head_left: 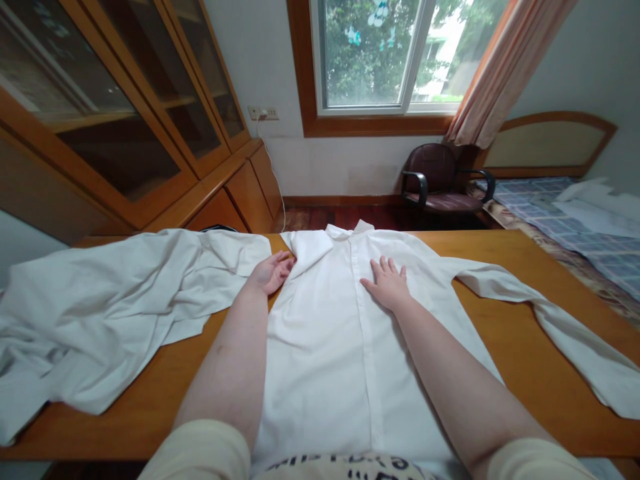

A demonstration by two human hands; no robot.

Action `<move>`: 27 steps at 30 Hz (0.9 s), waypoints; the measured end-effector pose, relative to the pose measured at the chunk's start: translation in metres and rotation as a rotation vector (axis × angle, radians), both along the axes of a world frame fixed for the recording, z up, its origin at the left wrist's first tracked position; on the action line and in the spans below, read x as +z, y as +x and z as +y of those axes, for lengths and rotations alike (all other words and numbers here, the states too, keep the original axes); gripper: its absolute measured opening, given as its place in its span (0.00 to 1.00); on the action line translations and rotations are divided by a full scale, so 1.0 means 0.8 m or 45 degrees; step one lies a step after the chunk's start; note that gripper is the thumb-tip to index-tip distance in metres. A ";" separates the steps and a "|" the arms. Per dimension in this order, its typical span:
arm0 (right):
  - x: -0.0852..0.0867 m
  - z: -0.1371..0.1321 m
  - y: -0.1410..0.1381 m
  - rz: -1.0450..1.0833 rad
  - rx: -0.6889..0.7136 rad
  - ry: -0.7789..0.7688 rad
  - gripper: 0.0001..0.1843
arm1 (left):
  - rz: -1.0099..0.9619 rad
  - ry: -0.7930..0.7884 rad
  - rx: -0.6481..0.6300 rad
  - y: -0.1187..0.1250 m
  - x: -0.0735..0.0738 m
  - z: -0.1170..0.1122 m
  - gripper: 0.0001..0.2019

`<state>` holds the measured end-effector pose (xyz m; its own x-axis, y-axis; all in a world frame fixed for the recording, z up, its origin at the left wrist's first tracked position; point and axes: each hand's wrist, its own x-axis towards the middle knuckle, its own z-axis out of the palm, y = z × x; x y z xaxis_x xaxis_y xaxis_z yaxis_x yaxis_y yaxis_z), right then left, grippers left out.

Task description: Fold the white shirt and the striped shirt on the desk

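Note:
A white button-up shirt (320,347) lies front side up, its collar at the far side. The sleeve on the left (313,248) is folded over the shirt's upper part, while the other sleeve (495,281) stretches out to the right. Beside the folded edge is my left hand (273,272), palm turned up and fingers loosely bent, the fingertips at the cloth. I see no cloth gripped in it. My right hand (387,283) rests flat on the shirt's chest, right of the button strip, with fingers spread.
A wooden table (505,327) carries the shirt and a crumpled white cloth (125,307) on the left. Beyond it stand a glass-door cabinet (150,87), a dark red armchair (440,177) below the window, and a bed (575,207) at the right.

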<state>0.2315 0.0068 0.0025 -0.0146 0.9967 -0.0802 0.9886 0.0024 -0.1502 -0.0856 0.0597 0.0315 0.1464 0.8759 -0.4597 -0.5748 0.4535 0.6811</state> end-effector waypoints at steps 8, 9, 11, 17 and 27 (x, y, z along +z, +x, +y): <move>0.000 0.000 0.000 -0.014 0.006 -0.004 0.40 | -0.146 -0.168 -0.167 0.000 0.012 -0.006 0.10; 0.001 0.000 0.001 -0.016 0.007 -0.006 0.40 | -0.130 -0.153 -0.120 0.000 0.010 -0.005 0.11; 0.001 0.000 0.001 -0.020 0.008 -0.009 0.40 | -0.112 -0.102 -0.010 0.001 0.005 -0.002 0.12; -0.001 0.001 0.002 -0.017 0.010 0.005 0.40 | -0.024 0.216 0.339 0.000 -0.003 0.005 0.12; -0.004 0.002 0.002 0.008 0.002 0.015 0.40 | -0.120 0.585 0.631 -0.009 0.002 -0.003 0.22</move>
<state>0.2332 0.0080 -0.0011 -0.0166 0.9975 -0.0680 0.9877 0.0058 -0.1564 -0.0929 0.0574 0.0335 -0.3009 0.9532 -0.0299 -0.7066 -0.2018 0.6782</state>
